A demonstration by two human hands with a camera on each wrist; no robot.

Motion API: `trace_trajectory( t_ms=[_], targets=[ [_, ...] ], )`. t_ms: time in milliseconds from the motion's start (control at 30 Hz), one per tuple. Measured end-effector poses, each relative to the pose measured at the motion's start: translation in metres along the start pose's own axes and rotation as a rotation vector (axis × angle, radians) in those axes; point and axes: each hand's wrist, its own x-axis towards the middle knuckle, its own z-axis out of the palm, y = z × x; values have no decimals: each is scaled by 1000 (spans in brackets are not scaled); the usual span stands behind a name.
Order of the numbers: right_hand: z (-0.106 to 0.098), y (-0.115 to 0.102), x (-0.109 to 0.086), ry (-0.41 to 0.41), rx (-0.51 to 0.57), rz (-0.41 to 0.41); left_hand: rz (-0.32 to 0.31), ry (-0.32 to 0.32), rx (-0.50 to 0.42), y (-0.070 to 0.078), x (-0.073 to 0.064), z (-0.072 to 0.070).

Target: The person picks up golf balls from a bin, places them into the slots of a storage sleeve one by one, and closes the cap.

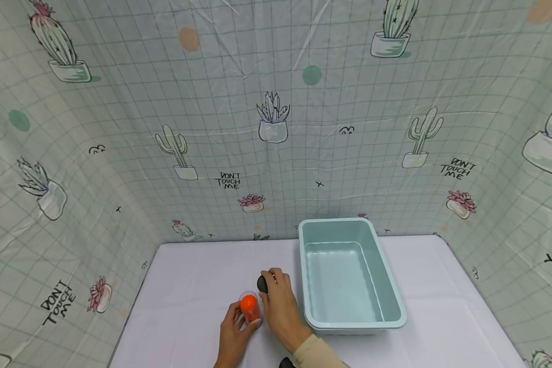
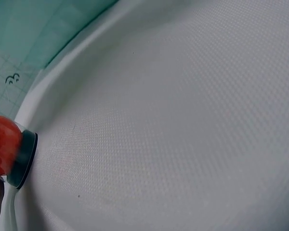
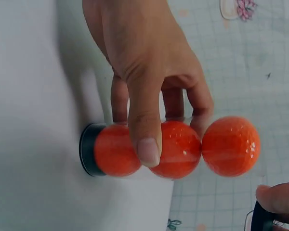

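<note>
A clear tube (image 1: 254,309) with a black base (image 3: 90,150) stands upright on the table and contains three orange balls (image 3: 231,146) in a stack. My left hand (image 1: 235,331) grips the tube from the side; in the right wrist view its thumb (image 3: 148,144) lies across the tube's middle. Up and to the right of the tube's mouth, my right hand (image 1: 280,306) pinches a round black cap (image 1: 262,284), also seen in part as the black cap (image 3: 262,219) at that view's edge. In the left wrist view, only the tube's lower part (image 2: 25,159) and one fingertip show.
A pale blue-green plastic bin (image 1: 338,278) stands on the table just right of my right hand. The white cloth-covered table (image 1: 188,276) meets a cactus-print curtain (image 1: 285,163) at the back and sides. A dark object (image 1: 286,363) shows beside the right sleeve.
</note>
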Motion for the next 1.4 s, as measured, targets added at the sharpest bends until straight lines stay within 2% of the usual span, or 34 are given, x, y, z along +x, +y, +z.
trace_trajectory(
  t_ms=[300,700,1033,1267,1400],
  targets=[
    [-6,-5,-6,-33,-110,-80,-2,4,4,-1,2,0],
    [-14,-9,-10,-1,-187,-165,11,8,5,-3,3,1],
    [-23,-15,-13,14,-168,-229,32,-15,-22,-3,6,2],
    [-27,-19,-13,-31,-113,-233,63,-17,-47,-1,9,6],
    [-26,-19,-13,-53,-91,-237,75,-17,-20,0,10,9]
  ],
)
